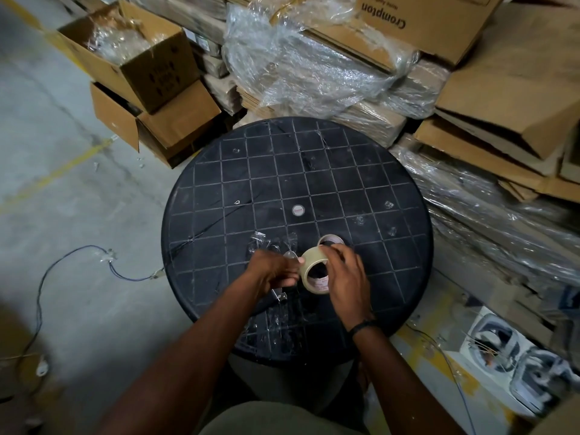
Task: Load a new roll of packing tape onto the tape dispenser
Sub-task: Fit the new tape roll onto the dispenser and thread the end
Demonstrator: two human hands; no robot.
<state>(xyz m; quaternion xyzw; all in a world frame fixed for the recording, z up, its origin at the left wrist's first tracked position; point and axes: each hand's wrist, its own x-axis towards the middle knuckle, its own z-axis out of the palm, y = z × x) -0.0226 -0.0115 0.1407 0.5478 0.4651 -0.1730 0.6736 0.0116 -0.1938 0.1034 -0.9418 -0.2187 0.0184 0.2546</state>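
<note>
While gripped, tape roll [314, 271] upright

A round black table [219, 183] with a grid pattern carries an empty tape core [331, 239] and, left of the core, clear tape scraps [260, 241].

The roll of packing tape [314, 270] I hold is pale beige with a light cardboard core. Under it, the round table [345, 171] is black, scored with a thin pale grid and a small white disc [298, 210] at centre frame. Brown cardboard boxes [150, 73] fill the upper frame; yellow lines [59, 172] cross the grey floor at left.
</note>
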